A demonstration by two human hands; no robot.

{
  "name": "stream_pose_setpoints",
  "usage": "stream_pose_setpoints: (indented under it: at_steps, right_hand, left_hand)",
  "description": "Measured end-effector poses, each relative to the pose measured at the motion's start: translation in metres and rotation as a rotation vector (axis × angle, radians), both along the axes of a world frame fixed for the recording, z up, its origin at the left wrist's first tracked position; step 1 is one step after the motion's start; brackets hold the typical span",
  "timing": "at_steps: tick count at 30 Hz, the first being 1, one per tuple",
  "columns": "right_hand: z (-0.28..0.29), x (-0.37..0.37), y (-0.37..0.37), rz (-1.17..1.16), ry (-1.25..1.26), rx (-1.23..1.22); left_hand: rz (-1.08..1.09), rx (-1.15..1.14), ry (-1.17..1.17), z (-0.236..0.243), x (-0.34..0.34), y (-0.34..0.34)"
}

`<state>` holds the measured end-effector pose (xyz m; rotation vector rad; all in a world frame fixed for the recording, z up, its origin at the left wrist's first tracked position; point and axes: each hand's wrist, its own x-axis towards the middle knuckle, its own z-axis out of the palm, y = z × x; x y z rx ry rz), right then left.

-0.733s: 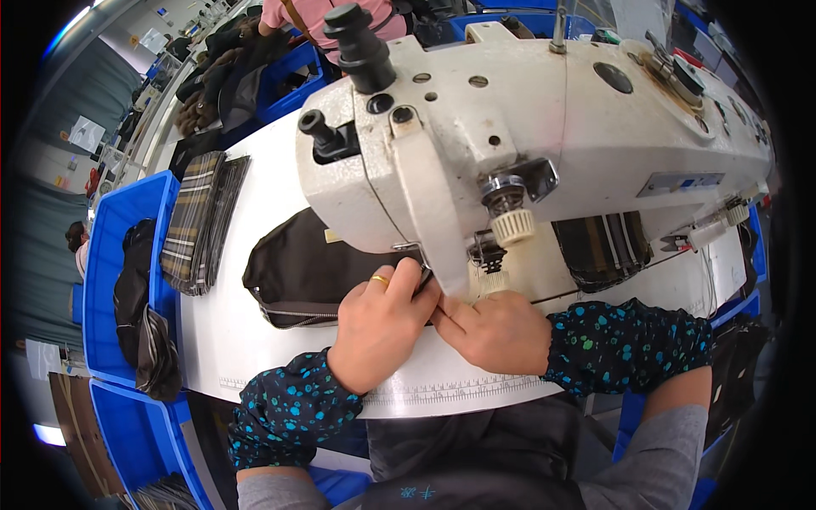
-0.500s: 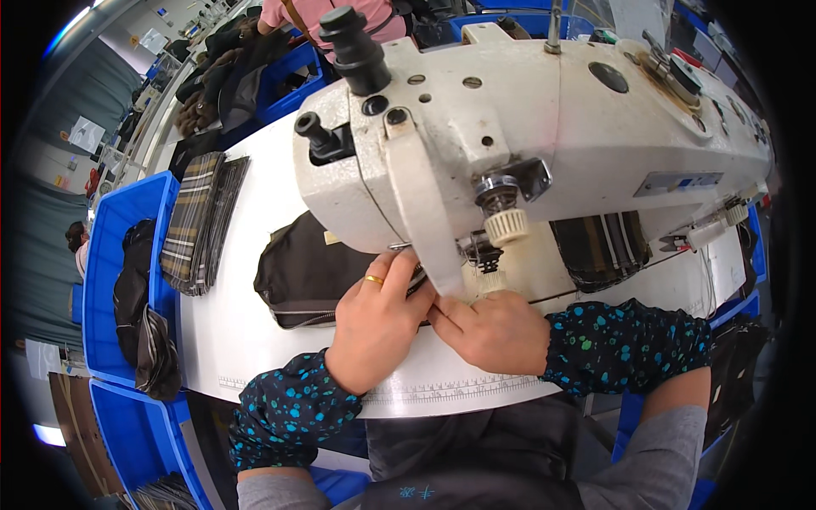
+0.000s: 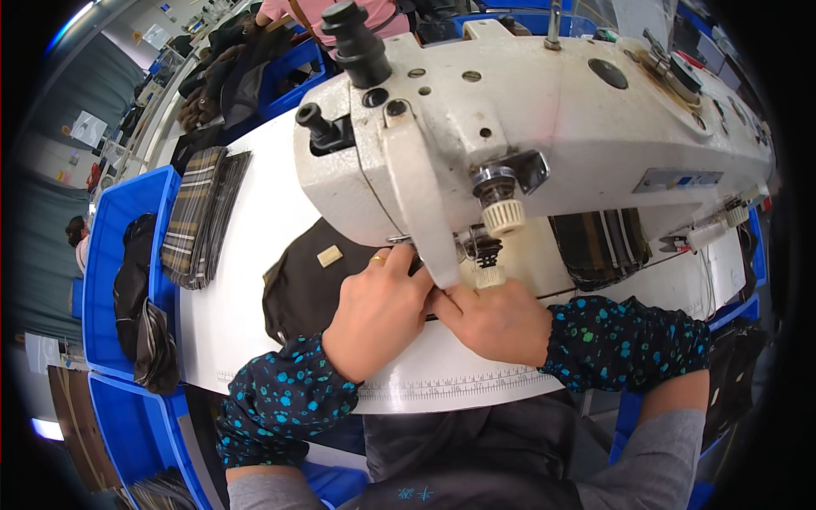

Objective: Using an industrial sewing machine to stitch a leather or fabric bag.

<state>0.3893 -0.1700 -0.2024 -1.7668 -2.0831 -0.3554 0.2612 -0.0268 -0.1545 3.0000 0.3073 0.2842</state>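
Note:
A dark brown fabric piece (image 3: pixel 297 285) with a small beige label (image 3: pixel 330 255) lies on the sewing machine's white table, partly under the machine head. My left hand (image 3: pixel 378 310) grips its right part, fingers bent close to the needle area. Beside it, my right hand (image 3: pixel 501 323) is closed on the edge of the same fabric, its fingertips almost meeting the left thumb. The white sewing machine (image 3: pixel 425 195) hides the needle and some of my left fingertips behind its front lever.
Folded plaid fabric pieces (image 3: pixel 194 217) are stacked at the table's left. Another plaid stack (image 3: pixel 599 248) lies under the machine arm. Blue bins (image 3: pixel 98 280) with dark fabric stand along the left edge. A printed ruler (image 3: pixel 459 385) runs along the near edge. Behind the machine is a person in pink (image 3: pixel 365 21).
The fabric piece has turned and shifted under the machine head, so its label shows fully and its zippered near edge has gone from sight. Both hands stay closed, moving slightly with it.

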Motion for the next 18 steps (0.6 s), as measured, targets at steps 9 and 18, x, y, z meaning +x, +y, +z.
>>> stream_pose_setpoints:
  at_steps: [9,18]
  right_hand:
    - [-0.001,0.004,0.001,-0.043,0.034,0.021]
    - [-0.005,0.002,0.001,0.053,0.072,0.08]
  left_hand:
    - [-0.045,-0.048,0.059,0.005,0.006,0.011]
    - [-0.079,-0.175,-0.044,0.011,0.007,0.016]
